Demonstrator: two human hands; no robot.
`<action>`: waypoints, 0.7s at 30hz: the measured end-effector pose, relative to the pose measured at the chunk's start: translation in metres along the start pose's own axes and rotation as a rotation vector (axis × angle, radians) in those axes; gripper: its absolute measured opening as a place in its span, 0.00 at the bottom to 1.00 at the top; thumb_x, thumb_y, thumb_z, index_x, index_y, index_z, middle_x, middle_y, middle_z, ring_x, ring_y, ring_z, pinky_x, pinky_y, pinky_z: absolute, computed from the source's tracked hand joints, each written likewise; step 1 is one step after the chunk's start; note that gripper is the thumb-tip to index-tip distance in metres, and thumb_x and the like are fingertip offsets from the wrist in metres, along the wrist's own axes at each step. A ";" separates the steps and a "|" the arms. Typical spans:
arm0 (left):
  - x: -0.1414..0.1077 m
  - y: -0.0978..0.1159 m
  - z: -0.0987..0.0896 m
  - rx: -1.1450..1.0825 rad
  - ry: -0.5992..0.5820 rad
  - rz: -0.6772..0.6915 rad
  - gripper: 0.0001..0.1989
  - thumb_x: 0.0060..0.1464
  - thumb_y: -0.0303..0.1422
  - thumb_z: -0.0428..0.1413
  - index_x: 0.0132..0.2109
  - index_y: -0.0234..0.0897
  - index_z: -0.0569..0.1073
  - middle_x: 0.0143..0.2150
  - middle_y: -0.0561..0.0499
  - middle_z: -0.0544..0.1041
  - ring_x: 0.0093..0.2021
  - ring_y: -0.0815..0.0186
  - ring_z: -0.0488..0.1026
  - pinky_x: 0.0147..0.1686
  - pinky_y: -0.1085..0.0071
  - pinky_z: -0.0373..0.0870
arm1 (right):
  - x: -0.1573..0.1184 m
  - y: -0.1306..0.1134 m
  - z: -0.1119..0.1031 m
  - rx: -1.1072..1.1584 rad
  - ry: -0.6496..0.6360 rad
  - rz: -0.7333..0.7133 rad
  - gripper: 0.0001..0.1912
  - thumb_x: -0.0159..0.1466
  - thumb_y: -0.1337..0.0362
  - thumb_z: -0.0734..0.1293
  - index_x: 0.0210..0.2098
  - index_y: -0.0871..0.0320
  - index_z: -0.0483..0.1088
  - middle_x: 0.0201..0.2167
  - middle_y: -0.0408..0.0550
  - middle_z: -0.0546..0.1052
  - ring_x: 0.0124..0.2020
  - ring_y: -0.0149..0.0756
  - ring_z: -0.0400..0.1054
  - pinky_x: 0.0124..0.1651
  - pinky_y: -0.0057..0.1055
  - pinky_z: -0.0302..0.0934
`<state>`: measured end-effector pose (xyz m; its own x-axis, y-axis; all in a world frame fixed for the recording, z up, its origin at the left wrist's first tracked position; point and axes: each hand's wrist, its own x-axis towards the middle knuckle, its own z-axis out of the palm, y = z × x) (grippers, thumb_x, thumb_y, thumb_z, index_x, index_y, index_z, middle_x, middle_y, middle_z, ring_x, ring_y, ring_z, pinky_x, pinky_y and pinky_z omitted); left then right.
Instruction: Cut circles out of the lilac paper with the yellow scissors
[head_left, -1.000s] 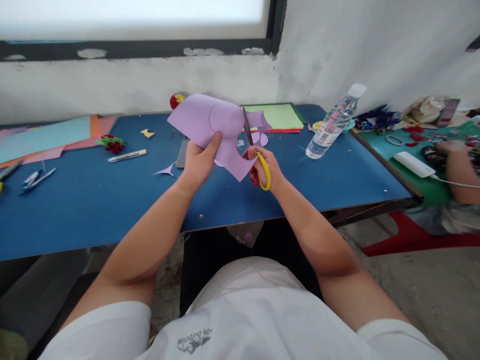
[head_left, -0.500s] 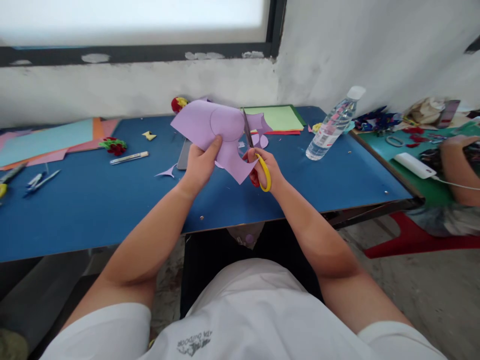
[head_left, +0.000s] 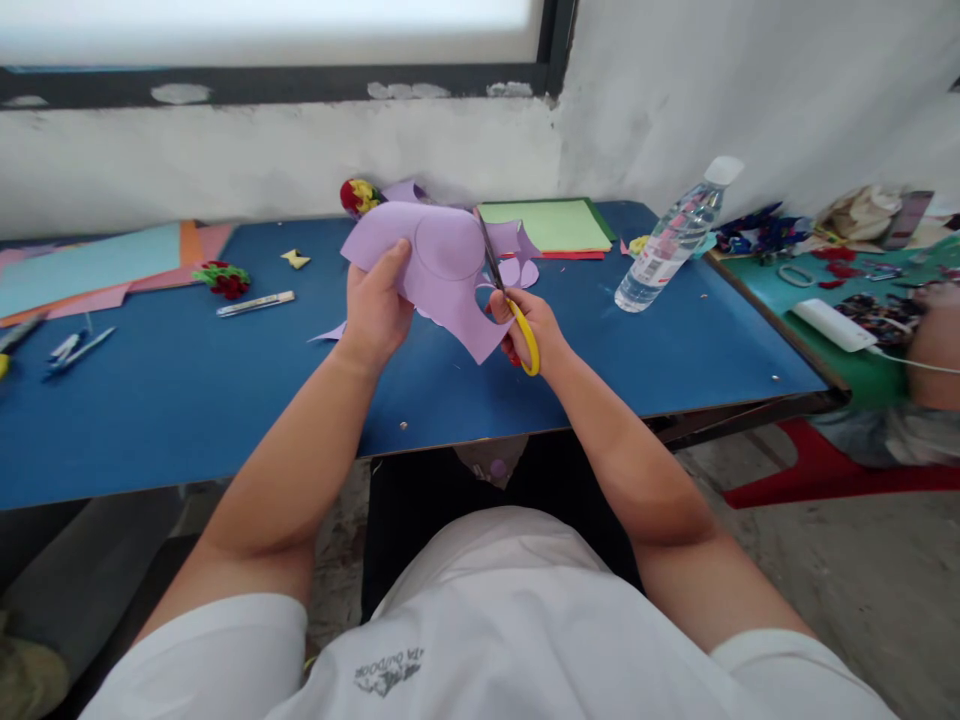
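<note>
My left hand [head_left: 379, 303] grips a sheet of purple paper [head_left: 442, 295] by its left side, thumb on top. A circle is drawn on the sheet, and curved pieces are cut out of its right edge. In my right hand [head_left: 534, 328] is a pair of scissors [head_left: 531, 345] with yellow and red handles. Their blades point up and away, against the right edge of the paper beside the drawn circle. Purple paper offcuts [head_left: 517, 272] lie on the table behind the scissors.
On the blue table [head_left: 300, 400] a tilted-looking water bottle [head_left: 667, 250] stands right. Green sheets [head_left: 555, 226] lie at the back, coloured paper [head_left: 90, 275] and pens [head_left: 79, 352] at left. A red-green fuzzy flower [head_left: 223, 279] sits near a cutter-like pen [head_left: 256, 304]. Another person's arm [head_left: 936, 345] is far right.
My left hand has shifted left and up along the purple paper, its thumb now farther from the drawn circle. The scissors stay at the paper's right edge. The whole view has shifted slightly.
</note>
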<state>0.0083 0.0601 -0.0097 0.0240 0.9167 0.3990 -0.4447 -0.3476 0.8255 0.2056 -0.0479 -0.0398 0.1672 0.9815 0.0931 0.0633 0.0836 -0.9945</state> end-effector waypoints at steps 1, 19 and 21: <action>-0.001 0.000 0.001 -0.005 0.005 0.023 0.27 0.50 0.58 0.85 0.46 0.48 0.87 0.55 0.48 0.95 0.68 0.43 0.90 0.66 0.52 0.91 | -0.002 -0.002 -0.001 0.001 -0.036 0.015 0.37 0.73 0.22 0.78 0.38 0.49 0.71 0.22 0.39 0.67 0.18 0.34 0.64 0.17 0.29 0.53; 0.011 -0.005 -0.015 0.008 -0.039 0.028 0.31 0.50 0.53 0.86 0.49 0.46 0.80 0.47 0.55 0.90 0.67 0.51 0.84 0.63 0.56 0.83 | -0.010 -0.016 -0.011 0.155 -0.246 0.080 0.40 0.77 0.21 0.73 0.41 0.54 0.76 0.22 0.37 0.69 0.18 0.32 0.65 0.17 0.29 0.63; 0.016 -0.007 -0.017 -0.032 -0.058 0.020 0.31 0.54 0.51 0.85 0.51 0.45 0.78 0.48 0.56 0.90 0.68 0.52 0.83 0.65 0.57 0.81 | -0.010 -0.015 -0.013 0.153 -0.250 0.044 0.40 0.78 0.21 0.73 0.42 0.54 0.76 0.23 0.37 0.69 0.18 0.32 0.65 0.18 0.29 0.64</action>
<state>-0.0039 0.0807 -0.0161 0.0662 0.8962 0.4387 -0.4737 -0.3587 0.8043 0.2154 -0.0609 -0.0257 -0.0828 0.9951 0.0542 -0.0909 0.0466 -0.9948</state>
